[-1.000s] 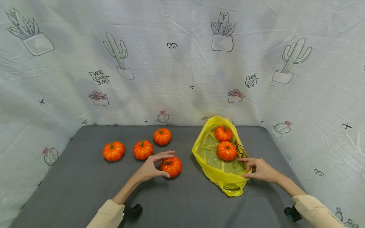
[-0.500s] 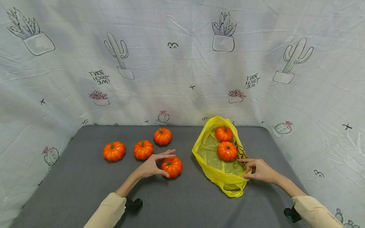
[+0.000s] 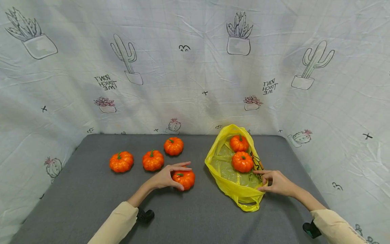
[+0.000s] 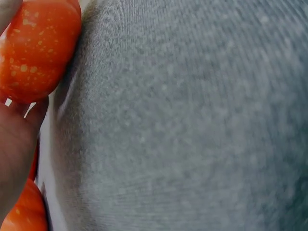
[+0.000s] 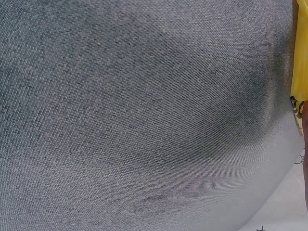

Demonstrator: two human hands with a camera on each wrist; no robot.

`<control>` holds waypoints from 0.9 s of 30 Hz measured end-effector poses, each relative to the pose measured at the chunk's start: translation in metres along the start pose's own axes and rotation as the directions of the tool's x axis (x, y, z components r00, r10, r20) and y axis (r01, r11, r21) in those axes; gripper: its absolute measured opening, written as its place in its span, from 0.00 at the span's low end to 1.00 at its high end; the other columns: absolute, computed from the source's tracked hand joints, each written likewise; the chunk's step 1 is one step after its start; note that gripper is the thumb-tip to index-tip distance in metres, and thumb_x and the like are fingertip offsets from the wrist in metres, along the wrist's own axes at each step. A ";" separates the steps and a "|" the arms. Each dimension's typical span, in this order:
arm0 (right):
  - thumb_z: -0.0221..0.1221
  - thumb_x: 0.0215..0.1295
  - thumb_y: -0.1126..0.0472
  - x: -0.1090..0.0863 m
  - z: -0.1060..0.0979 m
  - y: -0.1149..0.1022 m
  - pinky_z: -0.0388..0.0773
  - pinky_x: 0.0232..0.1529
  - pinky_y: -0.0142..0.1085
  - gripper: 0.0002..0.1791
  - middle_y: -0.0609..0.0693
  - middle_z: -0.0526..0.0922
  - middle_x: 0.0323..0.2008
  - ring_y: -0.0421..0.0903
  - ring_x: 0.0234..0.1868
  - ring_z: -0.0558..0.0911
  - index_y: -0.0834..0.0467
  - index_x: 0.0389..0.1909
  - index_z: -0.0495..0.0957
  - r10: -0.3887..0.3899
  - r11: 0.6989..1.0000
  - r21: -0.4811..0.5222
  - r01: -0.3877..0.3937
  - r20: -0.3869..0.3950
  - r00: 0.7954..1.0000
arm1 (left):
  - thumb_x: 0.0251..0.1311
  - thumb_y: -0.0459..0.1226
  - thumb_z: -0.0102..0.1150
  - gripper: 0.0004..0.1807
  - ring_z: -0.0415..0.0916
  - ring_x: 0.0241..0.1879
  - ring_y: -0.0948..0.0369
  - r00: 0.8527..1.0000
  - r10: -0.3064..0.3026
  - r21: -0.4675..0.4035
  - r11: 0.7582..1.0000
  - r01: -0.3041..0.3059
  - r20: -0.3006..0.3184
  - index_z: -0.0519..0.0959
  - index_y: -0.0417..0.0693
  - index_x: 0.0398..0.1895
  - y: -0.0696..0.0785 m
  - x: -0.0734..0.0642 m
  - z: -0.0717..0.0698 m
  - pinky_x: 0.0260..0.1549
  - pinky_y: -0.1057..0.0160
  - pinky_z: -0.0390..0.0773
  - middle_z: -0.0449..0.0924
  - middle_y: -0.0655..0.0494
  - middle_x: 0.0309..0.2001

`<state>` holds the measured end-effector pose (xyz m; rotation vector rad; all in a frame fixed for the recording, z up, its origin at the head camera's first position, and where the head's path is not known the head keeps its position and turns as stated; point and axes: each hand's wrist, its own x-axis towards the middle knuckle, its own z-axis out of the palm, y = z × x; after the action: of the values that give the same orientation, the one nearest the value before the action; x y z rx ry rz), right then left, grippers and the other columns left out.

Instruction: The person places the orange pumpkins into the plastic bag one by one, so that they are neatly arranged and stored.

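My left hand grips a small orange pumpkin with a green stem, thumb at its near side and fingers over its far side. In the left wrist view the same pumpkin sits between thumb and fingers, close to the grey cloth. To the right lies a yellow plastic bag with its mouth spread wide. Two pumpkins rest inside it, a rear pumpkin and a front pumpkin. My right hand pinches the bag's right edge, near its looped handle. Only a strip of bag shows in the right wrist view.
Three more pumpkins stand left of the bag: one at far left, a middle one just behind my left hand, and a rear one. The grey table ends against a white curtain printed with cacti.
My left hand has shifted slightly right and its fingers have closed in further over the pumpkin. The right hand and the bag stay almost where they were.
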<state>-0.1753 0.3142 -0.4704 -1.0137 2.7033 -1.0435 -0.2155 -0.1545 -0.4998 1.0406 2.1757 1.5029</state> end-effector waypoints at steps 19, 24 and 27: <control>0.69 0.55 0.58 0.000 0.000 0.002 0.67 0.20 0.26 0.17 0.66 0.80 0.51 0.29 0.20 0.61 0.47 0.16 0.72 0.000 1.000 -0.014 0.000 0.003 1.000 | 0.46 0.44 0.76 0.33 0.65 0.61 0.55 0.999 0.037 0.174 0.984 -0.032 -0.029 0.77 0.59 0.59 -0.001 0.012 0.013 0.56 0.50 0.68 0.66 0.50 0.64; 0.69 0.56 0.58 0.000 0.000 0.002 0.67 0.19 0.26 0.16 0.66 0.80 0.51 0.28 0.20 0.60 0.47 0.16 0.72 0.001 1.000 -0.016 -0.001 0.004 1.000 | 0.49 0.42 0.74 0.28 0.67 0.58 0.55 0.992 0.070 0.170 0.984 -0.052 -0.101 0.79 0.56 0.57 0.001 0.017 0.015 0.53 0.54 0.72 0.68 0.52 0.60; 0.69 0.56 0.57 0.000 -0.001 0.000 0.67 0.19 0.26 0.16 0.65 0.79 0.52 0.29 0.20 0.62 0.47 0.16 0.72 0.008 1.000 -0.012 -0.008 0.006 1.000 | 0.49 0.38 0.74 0.28 0.67 0.57 0.55 0.982 0.049 0.134 0.991 -0.024 -0.184 0.79 0.53 0.57 0.009 0.020 0.016 0.50 0.56 0.73 0.68 0.53 0.59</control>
<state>-0.1760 0.3149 -0.4700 -1.0049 2.7093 -1.0225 -0.2162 -0.1278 -0.4956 1.0222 2.4259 1.5473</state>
